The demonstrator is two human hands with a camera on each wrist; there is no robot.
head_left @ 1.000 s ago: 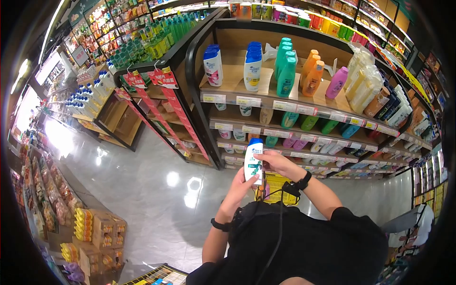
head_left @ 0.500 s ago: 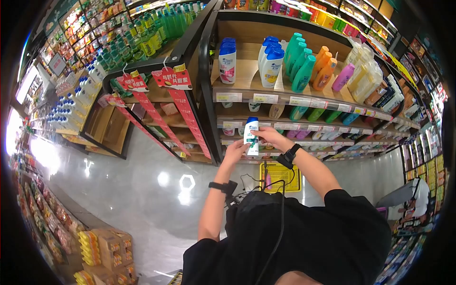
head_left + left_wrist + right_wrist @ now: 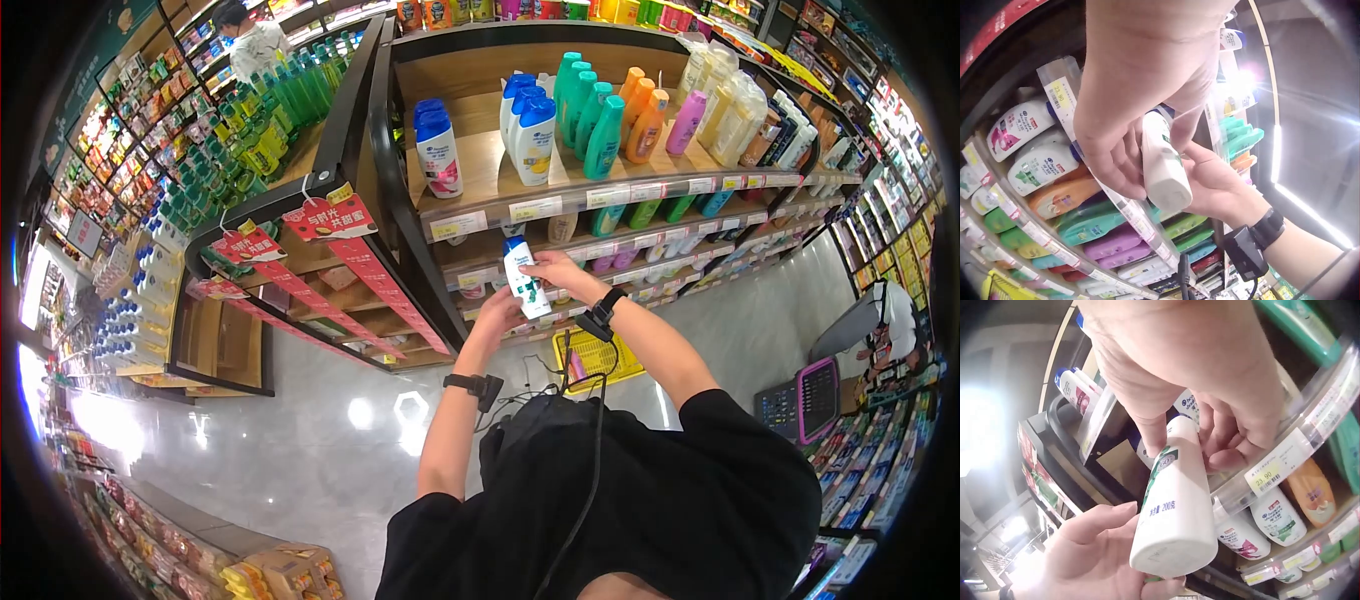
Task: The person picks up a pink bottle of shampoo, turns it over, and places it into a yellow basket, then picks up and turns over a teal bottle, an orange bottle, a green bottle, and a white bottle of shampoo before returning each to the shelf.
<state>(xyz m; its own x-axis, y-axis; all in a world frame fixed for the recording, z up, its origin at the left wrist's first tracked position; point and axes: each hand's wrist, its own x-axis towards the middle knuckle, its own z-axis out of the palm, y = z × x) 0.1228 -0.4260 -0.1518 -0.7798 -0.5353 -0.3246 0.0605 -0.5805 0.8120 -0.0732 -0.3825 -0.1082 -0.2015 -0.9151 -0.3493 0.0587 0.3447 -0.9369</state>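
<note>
A white shampoo bottle point(image 3: 527, 280) with a blue cap and green print is held by both hands in front of the shelves, its cap end tilted slightly left in the head view. My left hand point(image 3: 498, 318) grips the lower part from the left. My right hand point(image 3: 562, 276) pinches the upper part from the right, thumb and fingers on opposite sides in the right wrist view. The bottle's white base point(image 3: 1175, 557) faces that camera. In the left wrist view the cap end is mostly hidden behind the left hand point(image 3: 1147, 69).
A shelf unit point(image 3: 470, 215) carries shampoo bottles in several colours, with price labels along its edges. A yellow basket point(image 3: 625, 358) with a pink bottle inside stands on the floor. Cables hang near the waist. One person point(image 3: 255, 45) stands beyond the green bottles, another point(image 3: 885, 330) at the right.
Both hands have moved forward from the body with the bottle, towards the shelf, keeping hold of it. Its cap end now leans left. The head view has turned, and a person appears upper left.
</note>
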